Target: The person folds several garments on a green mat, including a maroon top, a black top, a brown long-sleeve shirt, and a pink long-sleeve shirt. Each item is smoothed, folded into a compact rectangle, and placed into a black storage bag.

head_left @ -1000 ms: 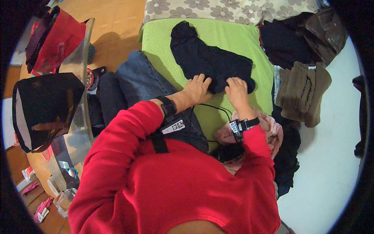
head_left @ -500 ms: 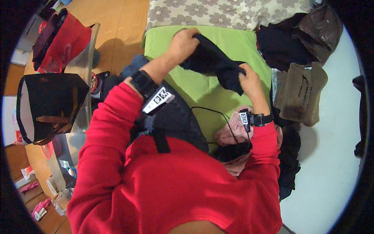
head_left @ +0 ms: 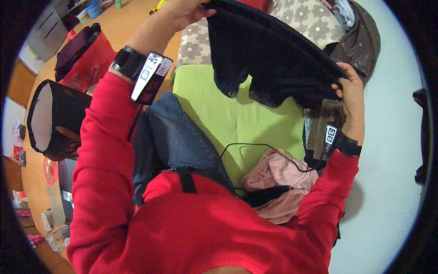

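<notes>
Black shorts (head_left: 283, 55) hang spread out in front of me, their upper edge drawn tight between my hands. My left hand (head_left: 185, 13) is closed on one end of that edge, high up near the top of the head view. Farther right and lower, my right hand (head_left: 351, 93) pinches the other end. Two short leg parts with uneven hems dangle over the green cover (head_left: 205, 105). Part of the far side of the cover is hidden behind the cloth.
Pink clothing (head_left: 283, 169) and a dark cable (head_left: 255, 144) lie near my right forearm. Brown folded cloth (head_left: 319, 132) is by my right wrist. On the left stand a black bag (head_left: 68, 114) and a red bag (head_left: 93, 64). A white wall (head_left: 388, 160) rises at right.
Both hands have risen and moved apart, the left one up and left, the right one out to the right. The bunched black cloth is now opened out wide.
</notes>
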Motion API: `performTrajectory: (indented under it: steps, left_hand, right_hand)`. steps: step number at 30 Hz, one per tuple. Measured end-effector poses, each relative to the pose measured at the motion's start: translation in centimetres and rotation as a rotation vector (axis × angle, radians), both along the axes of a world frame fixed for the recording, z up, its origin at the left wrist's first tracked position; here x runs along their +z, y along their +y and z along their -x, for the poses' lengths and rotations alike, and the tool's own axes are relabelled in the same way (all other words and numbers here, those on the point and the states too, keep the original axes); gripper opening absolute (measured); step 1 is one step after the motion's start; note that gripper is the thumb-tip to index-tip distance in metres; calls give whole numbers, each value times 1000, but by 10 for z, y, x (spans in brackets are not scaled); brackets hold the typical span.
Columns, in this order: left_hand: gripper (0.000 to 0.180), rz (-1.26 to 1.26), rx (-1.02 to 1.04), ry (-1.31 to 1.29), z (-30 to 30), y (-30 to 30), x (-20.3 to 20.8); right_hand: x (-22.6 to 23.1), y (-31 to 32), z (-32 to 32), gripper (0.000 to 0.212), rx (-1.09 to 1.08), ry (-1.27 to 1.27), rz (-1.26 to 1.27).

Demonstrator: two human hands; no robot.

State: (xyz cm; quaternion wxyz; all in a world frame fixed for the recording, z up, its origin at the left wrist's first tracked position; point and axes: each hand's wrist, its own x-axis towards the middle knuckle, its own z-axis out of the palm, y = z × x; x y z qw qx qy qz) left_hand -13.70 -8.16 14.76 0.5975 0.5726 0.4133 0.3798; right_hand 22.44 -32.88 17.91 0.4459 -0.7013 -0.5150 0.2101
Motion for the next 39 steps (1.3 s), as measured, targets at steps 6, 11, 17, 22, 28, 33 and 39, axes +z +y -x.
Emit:
performTrajectory:
  steps: [6, 11, 17, 22, 28, 33, 39]
  left_hand:
    - [12, 77, -114, -460, -22, -18, 12]
    - [28, -760, 60, 568, -1, -26, 21]
    - [21, -1014, 100, 1048, 30, -10, 6]
    - [16, -1146, 157, 1449, 5, 12, 1]
    - [12, -904, 222, 757, -26, -4, 24]
    - [12, -838, 272, 453, -22, -18, 20]
    - [28, -840, 177, 545, -11, -92, -164]
  right_hand:
    - [10, -9, 17, 20, 162, 382, -113]
    - [13, -9, 5, 16, -72, -35, 16]
    - [-14, -1, -19, 12, -237, -533, 52]
    - [-23, -7, -31, 28, -220, -116, 159]
    - [-4, -4, -13, 29, -50, 236, -174]
    - [-6, -26, 7, 26, -217, -109, -284]
    - [-158, -85, 21, 25, -149, -179, -61]
